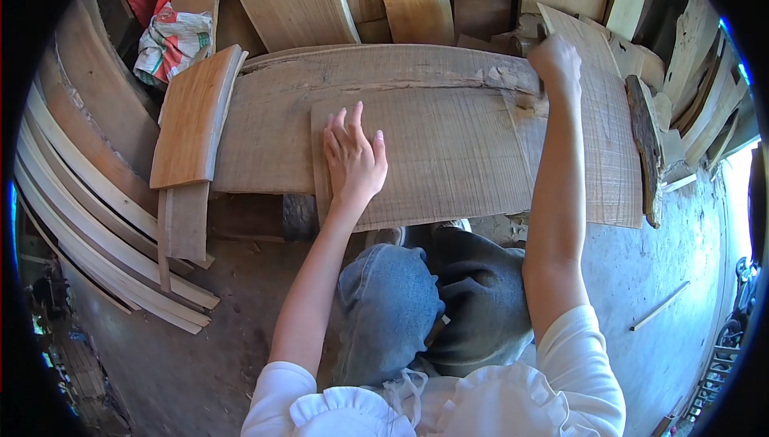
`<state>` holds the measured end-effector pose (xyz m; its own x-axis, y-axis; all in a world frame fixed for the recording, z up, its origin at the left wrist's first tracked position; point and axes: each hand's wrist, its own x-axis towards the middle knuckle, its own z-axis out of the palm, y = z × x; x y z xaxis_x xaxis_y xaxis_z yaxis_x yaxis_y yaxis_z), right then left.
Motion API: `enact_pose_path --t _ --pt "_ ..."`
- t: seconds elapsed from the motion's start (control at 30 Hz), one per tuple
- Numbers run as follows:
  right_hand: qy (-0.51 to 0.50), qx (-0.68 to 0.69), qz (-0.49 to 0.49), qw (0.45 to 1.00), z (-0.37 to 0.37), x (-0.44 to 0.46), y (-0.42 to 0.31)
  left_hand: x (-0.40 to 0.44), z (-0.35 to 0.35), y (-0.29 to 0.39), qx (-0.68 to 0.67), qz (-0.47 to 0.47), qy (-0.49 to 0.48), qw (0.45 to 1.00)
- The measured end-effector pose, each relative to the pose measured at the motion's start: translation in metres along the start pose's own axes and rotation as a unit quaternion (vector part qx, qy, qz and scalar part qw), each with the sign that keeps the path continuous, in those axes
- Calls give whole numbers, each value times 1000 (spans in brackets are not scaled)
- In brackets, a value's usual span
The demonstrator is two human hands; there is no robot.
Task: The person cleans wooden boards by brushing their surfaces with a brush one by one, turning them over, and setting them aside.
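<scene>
- The front board lies flat before the person's knees, over the near part of the longer back board; near the right forearm it meets the right board, and which of those two lies on top I cannot tell.
- It looks stiff and fairly light for its breadth (a judgement from its thin edge), dry and rough with saw marks, so more likely to splinter than to slip. The straight left edge and the near edge look like the best holds, one hand on each.
- The left hand is over its left part, palm down, fingers a little apart and gently bent; whether it presses down I cannot tell.
- The right hand is at the far side, beside the back board's right end, its fingers curled tight on a dark thing too hidden to name.
- The back board has a long crack and a broken patch towards its right end; that part looks fragile, so its sounder left half seems the better hold.
- A bark slab stands along the right board's outer edge, and a reddish board rests tilted at the back board's left end.
- Farther out are curved strips at the left, a stick on the floor at the right, and upright planks behind.
</scene>
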<state>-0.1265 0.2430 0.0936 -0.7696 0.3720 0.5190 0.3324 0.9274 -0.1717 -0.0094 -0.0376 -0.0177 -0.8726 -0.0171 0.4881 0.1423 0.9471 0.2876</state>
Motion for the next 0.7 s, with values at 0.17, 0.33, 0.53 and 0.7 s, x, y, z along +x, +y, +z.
enact_pose_path --t 0.17,0.33,0.53,0.7 --pt "-154 307 -79 936 -33 -4 -79 8 6 -2 20 -16 -15 1000" --pt "-254 420 -166 855 -64 -37 -130 37 18 -17 47 -33 6 998" --pt "-244 427 -192 849 -52 -51 -144 35 -4 -56 -74 23 68 995" --pt "-345 559 -196 728 -23 -89 -191 -1 -1 -66 -21 -111 38 993"
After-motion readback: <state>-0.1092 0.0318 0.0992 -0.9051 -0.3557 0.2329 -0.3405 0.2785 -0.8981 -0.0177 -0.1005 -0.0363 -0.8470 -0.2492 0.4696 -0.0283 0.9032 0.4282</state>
